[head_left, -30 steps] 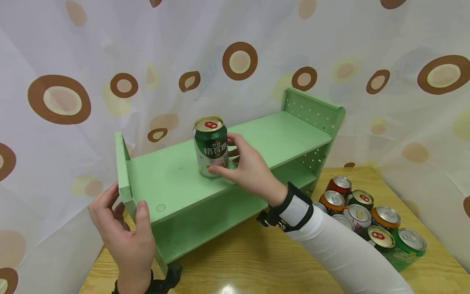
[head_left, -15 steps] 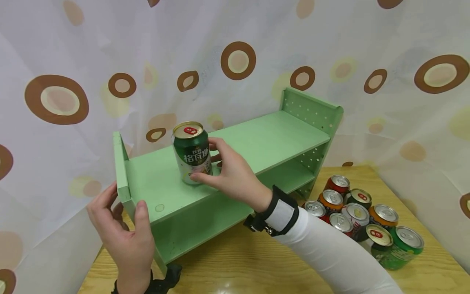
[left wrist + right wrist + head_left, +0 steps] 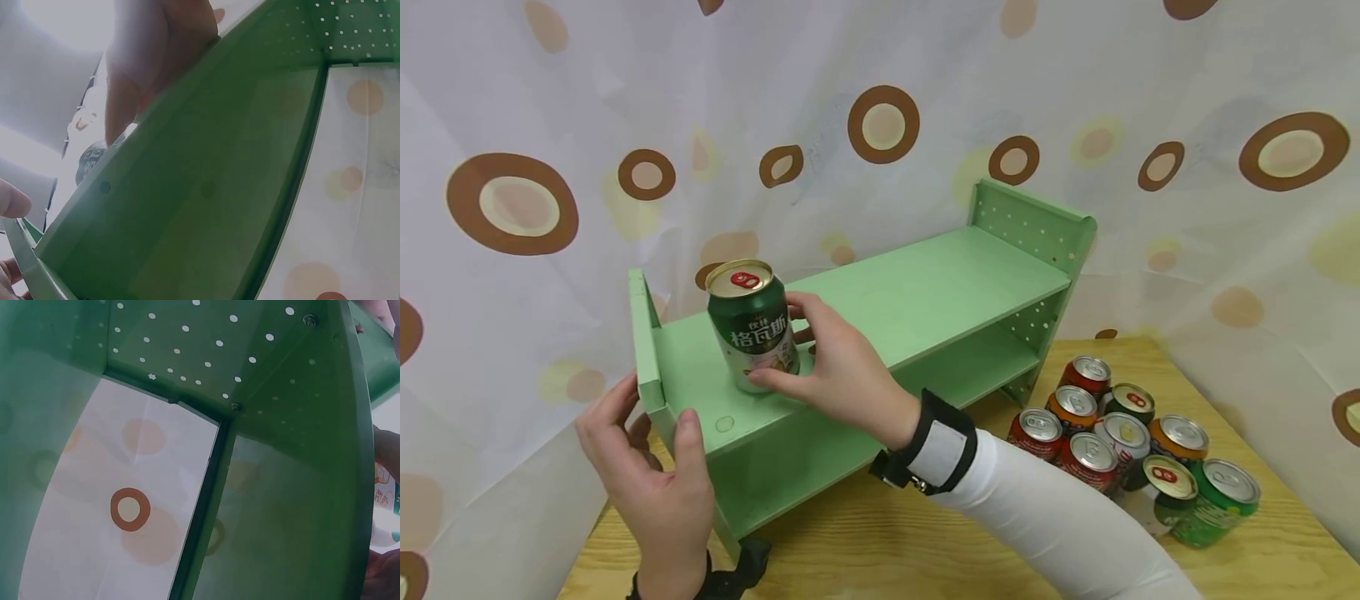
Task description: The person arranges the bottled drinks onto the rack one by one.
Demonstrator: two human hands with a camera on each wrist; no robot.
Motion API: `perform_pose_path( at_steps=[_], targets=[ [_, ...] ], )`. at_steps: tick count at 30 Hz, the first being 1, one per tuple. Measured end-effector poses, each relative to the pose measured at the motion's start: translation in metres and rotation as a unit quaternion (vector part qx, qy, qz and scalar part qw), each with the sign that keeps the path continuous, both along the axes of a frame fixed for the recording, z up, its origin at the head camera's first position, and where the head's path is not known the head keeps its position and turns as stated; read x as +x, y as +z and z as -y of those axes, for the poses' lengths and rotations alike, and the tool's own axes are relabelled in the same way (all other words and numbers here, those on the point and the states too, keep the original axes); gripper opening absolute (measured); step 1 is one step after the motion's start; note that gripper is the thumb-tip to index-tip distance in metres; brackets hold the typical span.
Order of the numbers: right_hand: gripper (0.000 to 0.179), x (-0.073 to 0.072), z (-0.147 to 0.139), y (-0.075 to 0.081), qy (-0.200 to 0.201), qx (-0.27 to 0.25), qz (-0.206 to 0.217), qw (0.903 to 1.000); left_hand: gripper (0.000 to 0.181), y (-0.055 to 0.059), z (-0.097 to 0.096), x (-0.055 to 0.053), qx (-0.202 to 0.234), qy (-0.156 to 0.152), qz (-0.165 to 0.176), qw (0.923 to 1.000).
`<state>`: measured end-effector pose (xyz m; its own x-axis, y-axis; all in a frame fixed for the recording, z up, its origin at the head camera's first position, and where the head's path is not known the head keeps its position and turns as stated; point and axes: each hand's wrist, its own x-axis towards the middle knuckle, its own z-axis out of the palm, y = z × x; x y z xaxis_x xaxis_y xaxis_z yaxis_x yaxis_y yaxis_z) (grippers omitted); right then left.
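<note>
Gripping a green-and-white can [image 3: 756, 333], the right hand [image 3: 842, 371] has its thumb on the near side and its fingers around the right and far side. The can is over the left part of the upper board [image 3: 910, 287] of a light green shelf unit, near the left end panel [image 3: 646, 342] but apart from it. It leans a little to the left in the head view; whether its base rests fully on the board, I cannot tell. Its gold lid has a red tab.

The left hand [image 3: 655, 483] holds the near edge of the left end panel — fingers on the outer side, thumb on the inner. Just right of that thumb, a small round mark [image 3: 724, 424] shows on the upper board. Below runs a lower board [image 3: 797, 475], and at the far right stands a right end panel [image 3: 1033, 221] dotted with pale spots.

Right of the shelf unit, nine cans stand grouped on the wooden table [image 3: 865, 550]: red, orange, green and white ones, with a bright green can [image 3: 1219, 504] nearest the right. A black wristband [image 3: 936, 450] circles the right wrist, above a white sleeve [image 3: 1045, 517]. Behind everything hangs a pale sheet [image 3: 955, 67] patterned with brown rings.
</note>
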<state>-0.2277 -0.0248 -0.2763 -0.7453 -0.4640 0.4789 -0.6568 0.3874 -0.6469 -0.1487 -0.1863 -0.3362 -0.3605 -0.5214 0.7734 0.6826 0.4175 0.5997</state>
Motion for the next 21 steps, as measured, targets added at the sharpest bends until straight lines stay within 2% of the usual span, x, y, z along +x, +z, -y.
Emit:
perform_pose_path(
  at_steps=[10, 14, 21],
  targets=[
    [0.081, 0.008, 0.015, -0.003, 0.004, 0.009, -0.024, 0.9997, 0.053, 0.0, 0.0, 0.001, 0.0, 0.003, 0.007, 1.0],
    [0.081, 0.011, 0.02, -0.003, 0.0, 0.013, -0.044, 0.999, 0.054, 0.0, 0.0, 0.0, 0.001, 0.003, 0.002, 1.0],
    [0.079, 0.016, 0.028, -0.003, 0.002, 0.024, -0.054, 0.9982, 0.053, 0.0, 0.0, 0.0, 0.005, -0.003, -0.003, 1.0]
  ],
)
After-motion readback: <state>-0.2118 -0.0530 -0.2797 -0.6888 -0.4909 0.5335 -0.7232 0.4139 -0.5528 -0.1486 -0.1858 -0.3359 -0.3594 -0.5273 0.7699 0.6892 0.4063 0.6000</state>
